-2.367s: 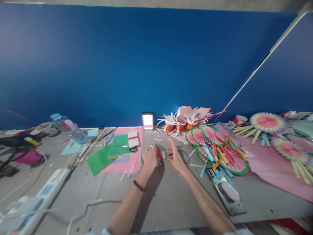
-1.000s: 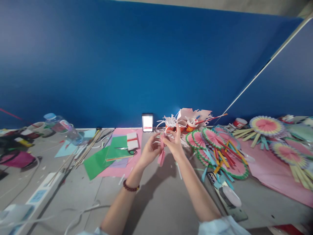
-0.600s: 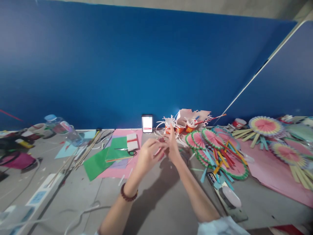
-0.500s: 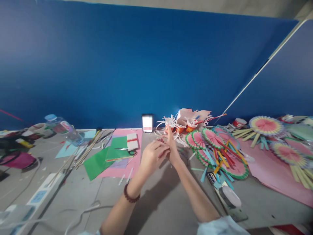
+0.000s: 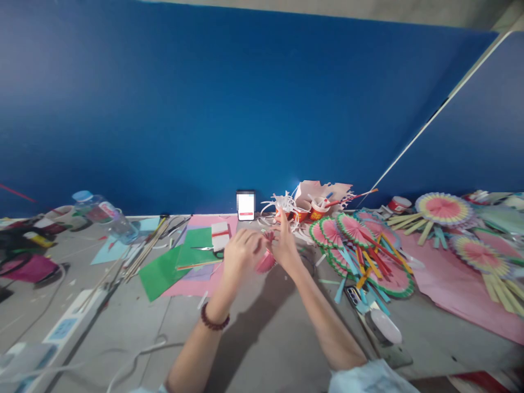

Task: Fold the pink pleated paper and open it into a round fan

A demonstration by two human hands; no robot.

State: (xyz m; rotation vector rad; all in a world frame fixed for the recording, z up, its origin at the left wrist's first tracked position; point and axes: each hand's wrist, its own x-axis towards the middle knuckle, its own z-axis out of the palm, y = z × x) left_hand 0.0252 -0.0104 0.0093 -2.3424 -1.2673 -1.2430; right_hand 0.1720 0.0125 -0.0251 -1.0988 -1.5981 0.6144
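Note:
A small pink pleated paper piece [image 5: 267, 262] sits between my hands above the grey table. My right hand [image 5: 285, 246] holds it at its right side, with the index finger pointing up and the other fingers bent around the paper. My left hand [image 5: 244, 252], wearing a dark red bead bracelet on the wrist, is at the paper's left side. Its fingers are bent and smeared by motion, so their grip on the paper is unclear. Behind the right hand are shredded white paper strips [image 5: 285, 202] and red paper cups [image 5: 319, 208].
Scissors [image 5: 203, 249] lie on green paper [image 5: 161, 273] to the left, near a plastic bottle [image 5: 108, 214] and a power strip [image 5: 65, 327]. Finished paper fans [image 5: 355, 230], a phone [image 5: 352, 295] and a white mouse-shaped object [image 5: 385, 326] are on the right. A lit phone [image 5: 246, 206] leans against the blue wall.
My left hand has moved left, away from my right hand, and more of the pink pleated paper shows between them. The right hand has stayed nearly in place.

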